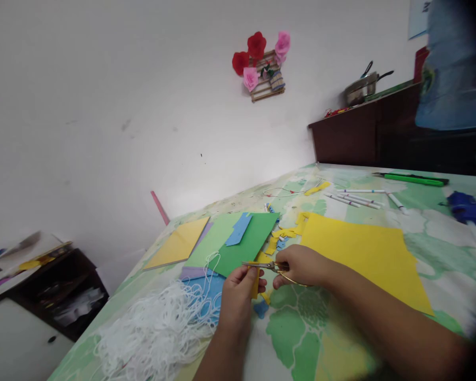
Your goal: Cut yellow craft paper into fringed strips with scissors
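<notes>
My left hand [240, 288] pinches a small yellow-orange piece [255, 286] at the middle of the view. From the right, my right hand [299, 266] grips the handles of small metal scissors [264, 264], whose blades lie across the top of that piece. A large yellow sheet [357, 254] is beside and beyond my right forearm. Green sheets [257, 238] with a blue piece [239, 229] on top lie just beyond my left hand. Yellow scraps [272, 244] and blue bits are scattered between the green and yellow sheets.
A tangled heap of white string [158, 328] is left of my left forearm. Several white markers [353, 200], a green cutter [414, 180] and a blue object [468, 208] lie at the back right. An orange-yellow pad [178, 243] is at the left. Behind stands a wall.
</notes>
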Motion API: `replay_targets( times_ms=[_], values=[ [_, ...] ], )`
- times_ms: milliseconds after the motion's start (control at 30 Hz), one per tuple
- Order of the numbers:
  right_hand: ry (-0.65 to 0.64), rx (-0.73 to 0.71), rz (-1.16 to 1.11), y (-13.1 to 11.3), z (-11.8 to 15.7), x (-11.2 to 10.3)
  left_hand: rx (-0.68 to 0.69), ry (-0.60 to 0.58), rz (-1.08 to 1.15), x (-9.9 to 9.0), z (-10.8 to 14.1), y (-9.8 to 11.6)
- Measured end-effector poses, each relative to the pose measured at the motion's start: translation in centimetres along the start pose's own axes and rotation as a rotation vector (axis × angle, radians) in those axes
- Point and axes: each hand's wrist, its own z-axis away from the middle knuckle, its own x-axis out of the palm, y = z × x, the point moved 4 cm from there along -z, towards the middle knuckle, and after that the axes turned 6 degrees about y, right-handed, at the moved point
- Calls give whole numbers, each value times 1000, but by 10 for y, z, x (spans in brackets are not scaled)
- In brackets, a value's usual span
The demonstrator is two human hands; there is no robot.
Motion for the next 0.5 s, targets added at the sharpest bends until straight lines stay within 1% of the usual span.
replay_targets(
  times_ms=[133, 300, 500],
  values=[
    [-23, -9, -26, 0, 4, -3, 13, -17, 9, 1, -1, -5],
    [-23, -31, -51, 2, 7, -2, 14, 48, 42, -2, -1, -7],
    [-8, -58, -54, 0, 5, 0, 4, 87, 140, -2, 0, -6]
  ],
)
